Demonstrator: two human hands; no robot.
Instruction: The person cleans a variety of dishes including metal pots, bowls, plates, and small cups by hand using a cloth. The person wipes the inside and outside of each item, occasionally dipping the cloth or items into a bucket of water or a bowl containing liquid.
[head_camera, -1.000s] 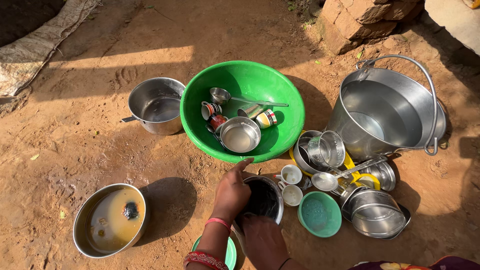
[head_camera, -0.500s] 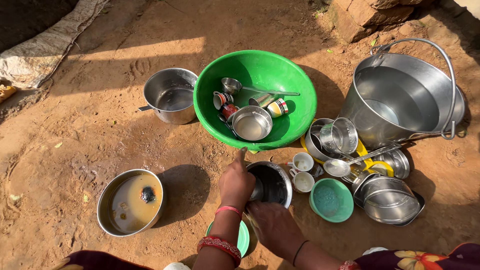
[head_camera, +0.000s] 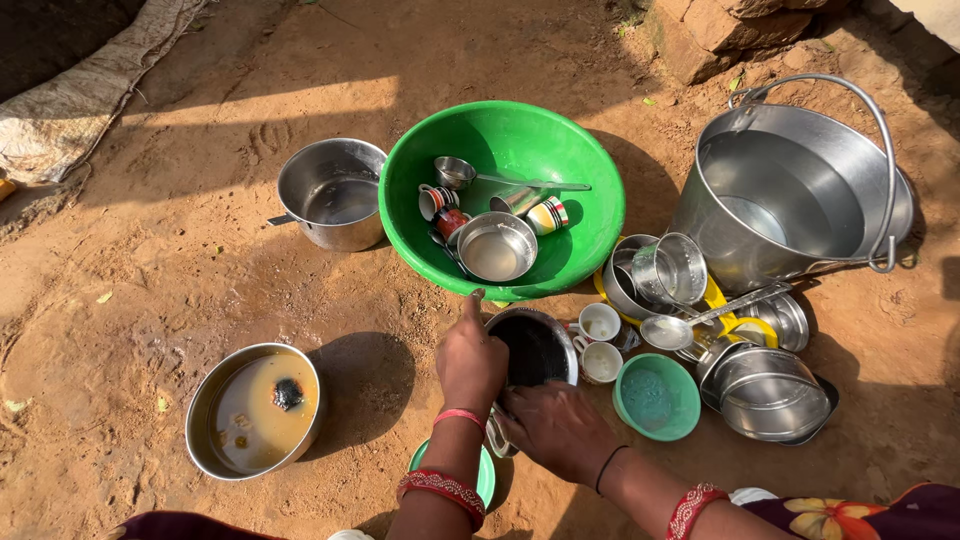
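Outdoors on bare reddish dirt ground (head_camera: 150, 260) (sunlit, damp patches), left hand (head_camera: 472, 365) fingers grip a dark steel pot (head_camera: 533, 350) by its rim; right hand (head_camera: 556, 428) clasps its base, just below the green basin (head_camera: 590, 215).

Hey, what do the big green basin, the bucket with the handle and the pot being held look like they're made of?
Green basin: likely plastic, with a uniform bright colour and soft sheen. Bucket: polished metal, probably steel, with mirror-like grey walls and a wire bail handle. Pot, held by the left hand and right hand: metal rim, interior dark, perhaps blackened.
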